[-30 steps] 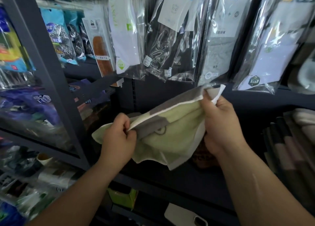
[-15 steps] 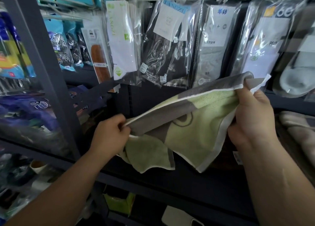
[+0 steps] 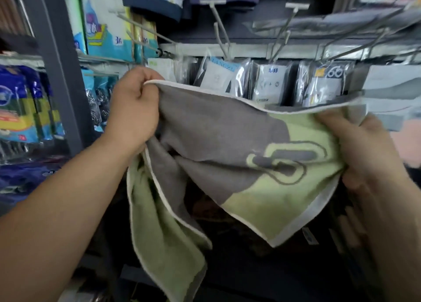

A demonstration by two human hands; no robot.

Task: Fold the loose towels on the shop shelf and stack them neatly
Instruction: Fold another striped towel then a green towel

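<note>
A green and grey towel (image 3: pixel 230 146) with a white border hangs spread in the air in front of the shop shelf. My left hand (image 3: pixel 134 110) grips its upper left corner with curled fingers. My right hand (image 3: pixel 369 151) grips the right edge, its thumb on the front of the cloth. The top edge runs nearly taut between both hands. A green end of the towel dangles down below my left hand. The dark shelf (image 3: pixel 262 276) below is mostly hidden by the towel.
Bagged socks (image 3: pixel 268 85) hang on metal hooks (image 3: pixel 221 28) just behind the towel. A grey shelf post (image 3: pixel 57 69) stands at the left, with blue packets (image 3: pixel 20 103) beyond it. Pale folded cloth (image 3: pixel 391 96) lies at the far right.
Both hands have risen and moved apart, stretching the towel wider and higher. The view has tilted upward, showing the hooks and upper shelf goods.
</note>
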